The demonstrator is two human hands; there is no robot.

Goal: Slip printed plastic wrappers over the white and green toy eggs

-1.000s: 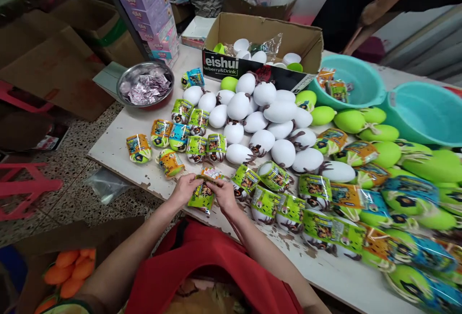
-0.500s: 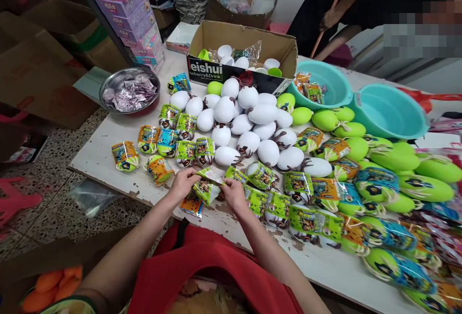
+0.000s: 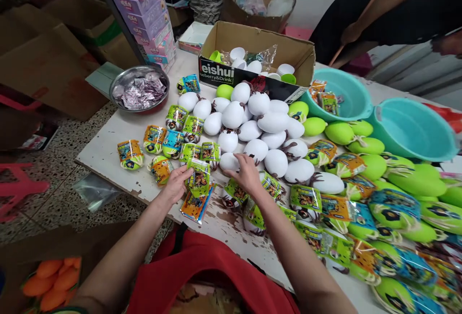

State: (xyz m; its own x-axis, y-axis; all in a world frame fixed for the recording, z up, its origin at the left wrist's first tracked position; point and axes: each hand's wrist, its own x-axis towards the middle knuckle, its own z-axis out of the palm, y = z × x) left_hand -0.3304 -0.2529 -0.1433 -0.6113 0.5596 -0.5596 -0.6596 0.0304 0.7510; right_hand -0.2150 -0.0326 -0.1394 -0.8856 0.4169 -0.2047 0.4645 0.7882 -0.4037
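Note:
My left hand (image 3: 176, 182) pinches a green printed wrapper (image 3: 199, 177), held up over a small stack of flat orange and blue wrappers (image 3: 198, 205). My right hand (image 3: 246, 172) has its thumb and fingers around the right end of a white plastic egg (image 3: 228, 161), which lies at the near edge of a cluster of white eggs (image 3: 273, 122) with brown strands. Left of the cluster sit several wrapped eggs (image 3: 155, 138) in orange, blue and green sleeves. More wrapped eggs (image 3: 305, 198) lie to the right of my right hand.
Behind the eggs stands a cardboard box (image 3: 252, 75) holding egg halves. A metal bowl (image 3: 114, 93) of small sachets is at the left. Two turquoise basins (image 3: 415, 126) and bare green eggs (image 3: 411, 176) fill the right side. A co-worker's hand (image 3: 352, 33) grips a stick beyond the table.
My right hand has let go of the green wrapper and moved up and right to the white egg. My left hand keeps the wrapper. The view has shifted slightly.

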